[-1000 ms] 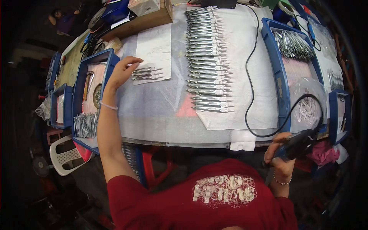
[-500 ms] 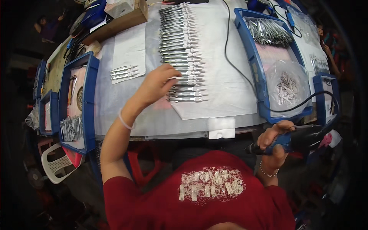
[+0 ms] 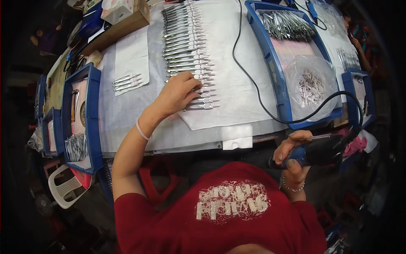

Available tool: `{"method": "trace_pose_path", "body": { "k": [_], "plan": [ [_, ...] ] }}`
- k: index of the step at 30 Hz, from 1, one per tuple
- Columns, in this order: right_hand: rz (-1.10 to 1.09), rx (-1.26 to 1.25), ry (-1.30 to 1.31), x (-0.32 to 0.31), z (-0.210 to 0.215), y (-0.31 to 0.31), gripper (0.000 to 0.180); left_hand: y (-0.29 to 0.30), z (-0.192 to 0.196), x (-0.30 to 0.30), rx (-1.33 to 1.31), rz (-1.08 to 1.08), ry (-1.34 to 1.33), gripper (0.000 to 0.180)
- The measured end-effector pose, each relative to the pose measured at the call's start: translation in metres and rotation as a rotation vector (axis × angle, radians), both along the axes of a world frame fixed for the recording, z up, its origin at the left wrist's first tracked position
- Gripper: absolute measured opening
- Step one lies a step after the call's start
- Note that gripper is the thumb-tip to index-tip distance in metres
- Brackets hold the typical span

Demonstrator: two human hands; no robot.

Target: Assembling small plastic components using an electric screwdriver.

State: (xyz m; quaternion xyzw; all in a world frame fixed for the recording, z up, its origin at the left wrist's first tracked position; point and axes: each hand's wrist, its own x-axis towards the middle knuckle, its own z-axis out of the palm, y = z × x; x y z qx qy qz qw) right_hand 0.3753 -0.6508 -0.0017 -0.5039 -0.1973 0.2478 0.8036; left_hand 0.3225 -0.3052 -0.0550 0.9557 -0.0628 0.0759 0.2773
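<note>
My left hand is closed at the near part of a long row of slim silver metal pieces with pale, forked-looking ends. Its curled fingertips are down among the pieces, and the hand covers the left parts of several. What they grip is hidden. My right hand, in front of the table edge, is wrapped round a blue and black corded power screwdriver. The tool lies level with its tip toward the left. A black cord runs from its back end up and across the table.
Right of the row, a blue tray holds metal pieces and a plastic bag of small pale parts. Several metal pieces lie on a white sheet at left. Another blue tray stands beyond. Folded white paper hangs over the front edge.
The whole view has shifted slightly. My left hand has moved right relative to the row, its fingers now deeper among the pieces. My right hand still holds the power screwdriver.
</note>
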Motion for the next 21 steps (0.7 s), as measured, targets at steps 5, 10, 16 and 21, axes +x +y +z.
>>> {"method": "trace_pose_path", "body": {
  "k": [5,10,16,21],
  "plan": [
    [-0.032,-0.126,-0.065,-0.003,-0.003,0.006,0.057,0.0,-0.002,-0.002,0.057,-0.031,-0.03,0.021],
    [-0.055,-0.16,-0.108,-0.003,-0.007,0.006,0.057,-0.01,0.017,-0.016,0.142,0.1,-0.191,0.026],
    [0.032,-0.24,-0.176,0.0,-0.035,0.0,0.051,-0.076,0.037,-0.064,-0.424,0.31,-0.146,0.024],
    [0.168,-0.358,-0.033,-0.005,-0.047,0.005,0.051,-0.151,0.009,-0.098,-1.416,0.349,0.454,0.031]
  ]
}}
